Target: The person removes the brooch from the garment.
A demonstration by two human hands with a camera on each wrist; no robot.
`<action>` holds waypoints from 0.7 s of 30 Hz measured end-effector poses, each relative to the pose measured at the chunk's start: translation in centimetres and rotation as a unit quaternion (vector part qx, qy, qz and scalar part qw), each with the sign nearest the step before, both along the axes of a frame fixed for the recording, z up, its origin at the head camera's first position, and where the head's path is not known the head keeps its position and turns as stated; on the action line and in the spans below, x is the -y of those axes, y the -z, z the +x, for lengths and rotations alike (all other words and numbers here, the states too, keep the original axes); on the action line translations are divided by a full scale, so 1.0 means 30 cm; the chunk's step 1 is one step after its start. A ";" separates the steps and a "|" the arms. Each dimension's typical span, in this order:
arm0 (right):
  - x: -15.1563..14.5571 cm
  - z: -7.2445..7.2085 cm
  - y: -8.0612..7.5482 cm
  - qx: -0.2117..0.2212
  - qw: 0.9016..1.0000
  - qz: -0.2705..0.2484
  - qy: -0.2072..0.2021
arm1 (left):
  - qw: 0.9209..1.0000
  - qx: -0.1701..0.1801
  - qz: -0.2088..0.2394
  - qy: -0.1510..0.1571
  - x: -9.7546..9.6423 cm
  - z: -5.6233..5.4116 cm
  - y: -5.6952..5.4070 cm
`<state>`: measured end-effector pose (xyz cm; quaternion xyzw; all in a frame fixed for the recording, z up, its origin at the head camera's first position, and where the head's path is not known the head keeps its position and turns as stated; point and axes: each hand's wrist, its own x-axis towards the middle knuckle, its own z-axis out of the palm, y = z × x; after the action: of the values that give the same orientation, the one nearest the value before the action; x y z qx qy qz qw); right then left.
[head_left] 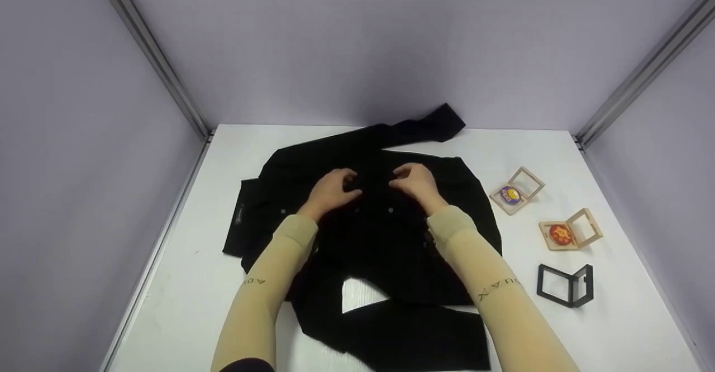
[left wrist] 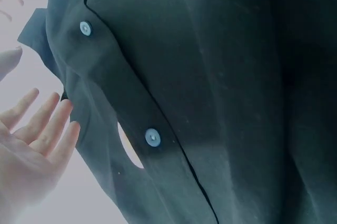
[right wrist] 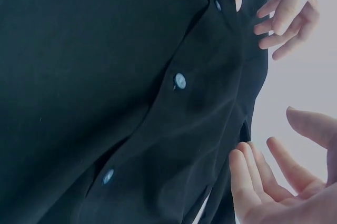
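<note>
A black button-up shirt (head_left: 368,238) lies spread on the white table, its collar side at the left and its sleeves at the far and near sides. Above its middle is my left hand (head_left: 333,189), thumb and fingers apart with nothing between them. My right hand (head_left: 416,182) faces it from the right, also holding nothing. In the left wrist view, a pale button (left wrist: 152,138) shows on the front band of the shirt, beside my relaxed left fingers (left wrist: 50,126). Another button (right wrist: 180,81) appears in the right wrist view, with my right fingers (right wrist: 258,174) loosely bent near the cloth.
On the right of the table (head_left: 625,316) stand two small wooden frames, one with a purple and yellow disc (head_left: 510,195), the other with a red disc (head_left: 560,234). Nearer is a hinged black frame (head_left: 564,285). Grey walls (head_left: 357,48) enclose the table at the back and sides.
</note>
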<state>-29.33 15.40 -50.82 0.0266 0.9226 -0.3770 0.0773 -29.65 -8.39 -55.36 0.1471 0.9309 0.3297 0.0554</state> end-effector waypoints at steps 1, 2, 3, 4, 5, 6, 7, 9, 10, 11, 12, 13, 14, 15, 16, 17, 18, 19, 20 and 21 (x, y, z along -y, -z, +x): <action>0.007 0.000 0.004 -0.003 1.000 -0.003 0.001 | 1.000 0.001 0.000 -0.001 0.005 0.000 0.000; 0.014 -0.001 0.007 -0.006 1.000 -0.006 0.002 | 1.000 0.001 -0.001 -0.003 0.010 0.000 0.000; 0.022 -0.002 0.011 -0.010 1.000 -0.009 0.003 | 1.000 0.002 -0.001 -0.005 0.016 0.000 0.000; 0.030 -0.002 0.014 -0.013 1.000 -0.011 0.003 | 1.000 0.003 0.000 -0.007 0.022 0.001 0.000; 0.038 -0.002 0.017 -0.017 1.000 -0.013 0.003 | 1.000 0.004 0.001 -0.009 0.029 0.001 0.000; 0.046 -0.002 0.020 -0.021 1.000 -0.015 0.003 | 1.000 0.005 0.000 -0.012 0.036 0.001 0.000; 0.053 -0.002 0.023 -0.024 1.000 -0.016 0.002 | 1.000 0.006 0.000 -0.015 0.042 0.001 0.000; 0.067 -0.001 0.028 -0.028 0.999 -0.019 0.001 | 1.000 0.010 0.001 -0.021 0.054 0.001 0.002; 0.075 0.001 0.029 -0.031 0.999 -0.021 0.000 | 1.000 0.012 0.001 -0.024 0.060 0.001 0.003; 0.083 0.002 0.031 -0.033 0.999 -0.024 -0.002 | 1.000 0.013 0.001 -0.028 0.066 0.001 0.004; 0.091 0.003 0.033 -0.034 0.999 -0.026 -0.002 | 0.999 0.016 0.001 -0.031 0.073 0.001 0.005; 0.100 0.004 0.035 -0.034 0.999 -0.030 -0.002 | 0.999 0.017 0.002 -0.034 0.079 0.002 0.007; 0.108 0.005 0.038 -0.035 0.999 -0.033 -0.002 | 0.999 0.019 0.003 -0.037 0.085 0.002 0.009; 0.117 0.007 0.040 -0.036 0.999 -0.037 -0.001 | 0.999 0.023 0.006 -0.040 0.092 0.003 0.010; 0.126 0.008 0.043 -0.036 0.998 -0.042 0.000 | 0.999 0.025 0.010 -0.043 0.099 0.005 0.012; 0.135 0.009 0.046 -0.037 0.998 -0.045 0.002 | 0.998 0.028 0.015 -0.045 0.105 0.006 0.015; 0.144 0.008 0.051 -0.039 0.998 -0.049 0.003 | 0.998 0.031 0.019 -0.048 0.111 0.008 0.017; 0.154 0.008 0.056 -0.042 0.998 -0.053 0.004 | 0.998 0.033 0.024 -0.050 0.118 0.010 0.020; 0.164 0.009 0.061 -0.047 0.997 -0.056 0.003 | 0.998 0.034 0.028 -0.052 0.124 0.013 0.023; 0.173 0.009 0.067 -0.052 0.997 -0.060 0.001 | 0.998 0.034 0.031 -0.053 0.130 0.015 0.027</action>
<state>-29.04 10.21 -52.83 0.0031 0.9012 -0.4324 0.0302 -29.20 -12.28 -56.16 0.0877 0.9244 0.3656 0.0643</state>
